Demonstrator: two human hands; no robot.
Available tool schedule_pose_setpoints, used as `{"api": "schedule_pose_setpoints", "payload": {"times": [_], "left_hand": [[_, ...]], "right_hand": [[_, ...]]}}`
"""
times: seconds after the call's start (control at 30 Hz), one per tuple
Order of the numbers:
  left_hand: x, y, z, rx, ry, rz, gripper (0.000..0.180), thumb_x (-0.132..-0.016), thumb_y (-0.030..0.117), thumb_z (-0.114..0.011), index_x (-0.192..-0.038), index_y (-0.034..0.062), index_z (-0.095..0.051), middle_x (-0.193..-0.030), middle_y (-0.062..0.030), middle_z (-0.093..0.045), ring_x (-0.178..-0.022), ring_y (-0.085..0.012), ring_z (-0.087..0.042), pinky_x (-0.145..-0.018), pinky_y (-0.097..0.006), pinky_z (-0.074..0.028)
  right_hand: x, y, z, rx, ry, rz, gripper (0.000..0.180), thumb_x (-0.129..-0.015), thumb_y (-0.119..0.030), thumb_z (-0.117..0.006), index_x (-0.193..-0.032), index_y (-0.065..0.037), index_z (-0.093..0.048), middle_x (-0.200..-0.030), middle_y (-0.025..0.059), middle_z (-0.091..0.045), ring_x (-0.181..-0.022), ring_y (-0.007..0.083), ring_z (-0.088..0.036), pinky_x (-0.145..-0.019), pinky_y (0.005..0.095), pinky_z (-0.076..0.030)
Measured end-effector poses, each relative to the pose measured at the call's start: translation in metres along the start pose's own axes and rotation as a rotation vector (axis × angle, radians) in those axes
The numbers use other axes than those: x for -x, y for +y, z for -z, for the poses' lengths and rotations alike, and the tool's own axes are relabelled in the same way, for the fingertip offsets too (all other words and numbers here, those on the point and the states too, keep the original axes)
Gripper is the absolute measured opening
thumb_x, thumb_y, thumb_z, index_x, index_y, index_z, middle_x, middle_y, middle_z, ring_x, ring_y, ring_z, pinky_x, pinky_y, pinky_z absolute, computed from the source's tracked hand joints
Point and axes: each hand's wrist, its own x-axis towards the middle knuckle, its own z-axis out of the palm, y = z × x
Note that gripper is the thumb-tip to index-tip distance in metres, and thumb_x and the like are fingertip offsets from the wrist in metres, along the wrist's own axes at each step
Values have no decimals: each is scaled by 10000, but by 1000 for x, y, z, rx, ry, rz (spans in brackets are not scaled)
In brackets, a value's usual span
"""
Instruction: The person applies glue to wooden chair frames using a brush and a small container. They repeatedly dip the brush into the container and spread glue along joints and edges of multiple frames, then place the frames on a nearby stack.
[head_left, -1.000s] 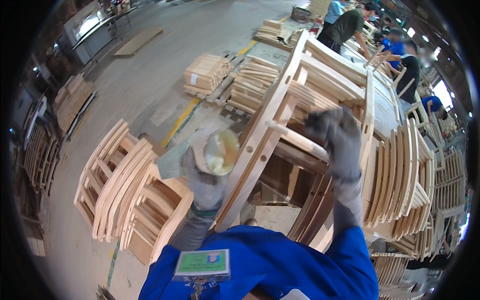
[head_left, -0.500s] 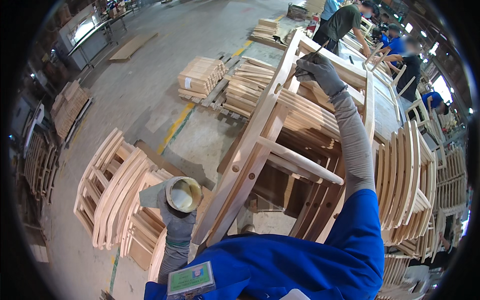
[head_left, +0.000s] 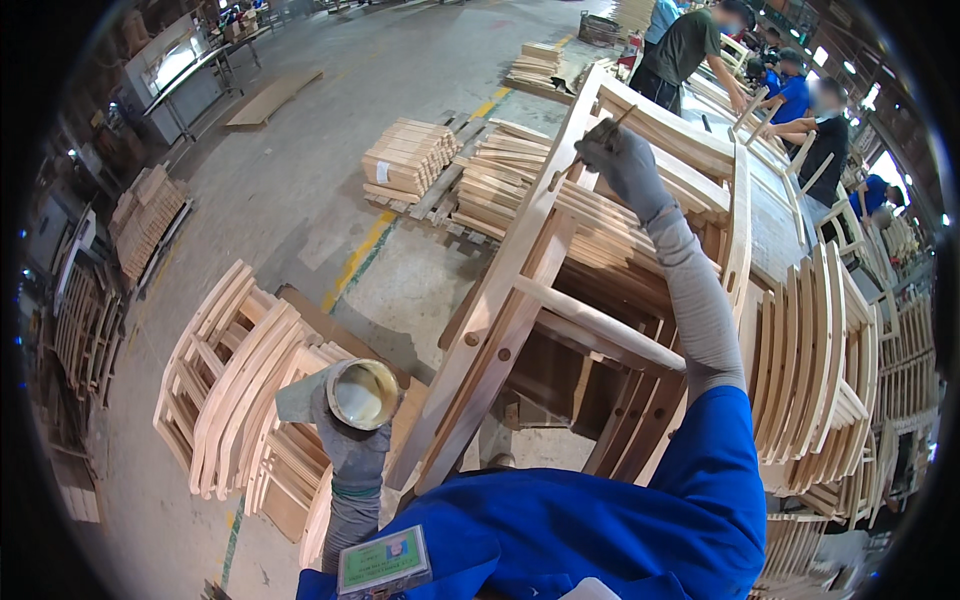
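Hand (head_left: 624, 166), right, curled around thin stick (head_left: 628, 114)

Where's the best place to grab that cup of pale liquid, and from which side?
Probably around the outside of the cup, below its rim, coming from the near side, where the left hand holds it. The cup is round and opens upward, with pale liquid inside, so gripping across the top looks messier.

Left hand (head_left: 347, 428) low, right hand (head_left: 627, 170) outstretched, both gloved
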Motion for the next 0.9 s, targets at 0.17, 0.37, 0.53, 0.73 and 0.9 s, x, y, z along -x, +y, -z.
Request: {"api": "schedule_pose_setpoints", "payload": {"times": [0.17, 0.37, 0.53, 0.73, 0.9], "left_hand": [[-6, 15, 1, 146, -32, 25, 586, -744, 43, -674, -1236, 74, -357, -1226, -95, -428, -1135, -214, -446, -956, -346, -423], [-5, 18, 5, 215, -8, 42, 677, -667, 4, -719, -1234, 53, -353, -1218, -96, -431, -1119, -198, -450, -960, -319, -406], [-6, 28, 5, 111, 33, -59, 707, -639, 26, -746, -1226, 49, -352, -1205, -96, -437, -1105, -201, -457, -961, -316, -392], [-2, 22, 7, 206, 71, -8, 760, -611, 52, -775, -1234, 45, -339, -1206, -96, -438, -1109, -208, -452, -960, -324, -386], [4, 17, 16, 216, 68, 16, 805, -622, 58, -766, -1271, 44, -289, -1237, -96, -409, -1147, -205, -425, -980, -325, -371]], "right_hand": [[17, -2, -4, -134, -31, 132, 120, -816, -123, -585, -842, -6, -591, -727, 80, -623, -688, 164, -595, -641, 276, -469], [23, -14, -5, -132, -65, 97, 146, -810, -136, -604, -829, 7, -583, -740, 78, -626, -669, 157, -599, -634, 269, -472], [16, -10, -6, -257, 24, -103, 171, -789, -156, -645, -806, 0, -579, -680, 57, -614, -613, 121, -579, -590, 250, -465], [13, -10, 0, -111, 24, 107, 169, -796, -155, -633, -792, 7, -583, -651, 55, -612, -619, 125, -588, -583, 262, -465], [11, -23, -10, -275, -23, -116, 160, -797, -134, -625, -799, 21, -587, -661, 73, -613, -614, 131, -598, -556, 253, -481]]}}
